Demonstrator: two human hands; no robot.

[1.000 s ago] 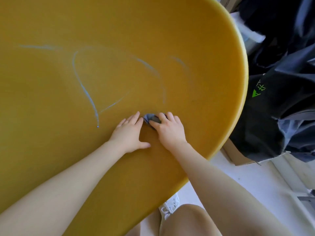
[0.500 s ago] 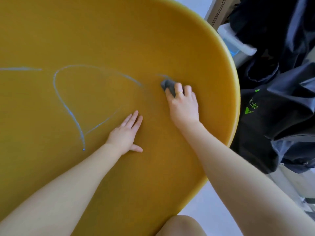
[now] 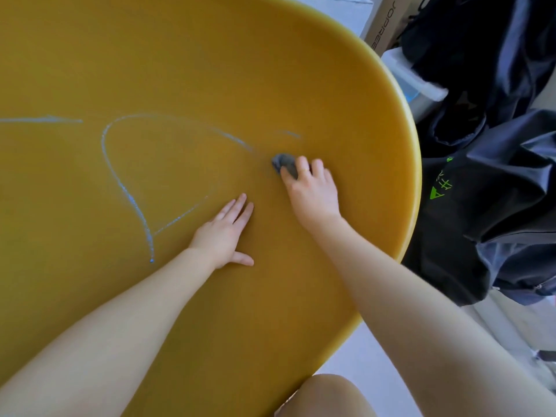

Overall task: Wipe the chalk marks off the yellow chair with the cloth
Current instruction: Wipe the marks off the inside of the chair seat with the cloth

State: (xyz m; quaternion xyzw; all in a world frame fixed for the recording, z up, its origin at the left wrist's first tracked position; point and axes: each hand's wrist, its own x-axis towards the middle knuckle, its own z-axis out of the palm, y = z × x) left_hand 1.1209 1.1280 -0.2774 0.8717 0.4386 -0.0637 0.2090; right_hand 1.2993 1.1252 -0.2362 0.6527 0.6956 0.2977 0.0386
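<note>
Chalk marks are looping blue across the yellow chair, left of my hands. My right hand is pinching the grey cloth against the surface, while my left hand is lying flat, fingers together, nearer.

Cluttered storage corner, cardboard box, plastic bin, heaped dark bags

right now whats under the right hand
A small grey cloth is pressed on the yellow chair under the right hand's fingertips. Only its front shows; any chalk beneath is hidden.
</note>
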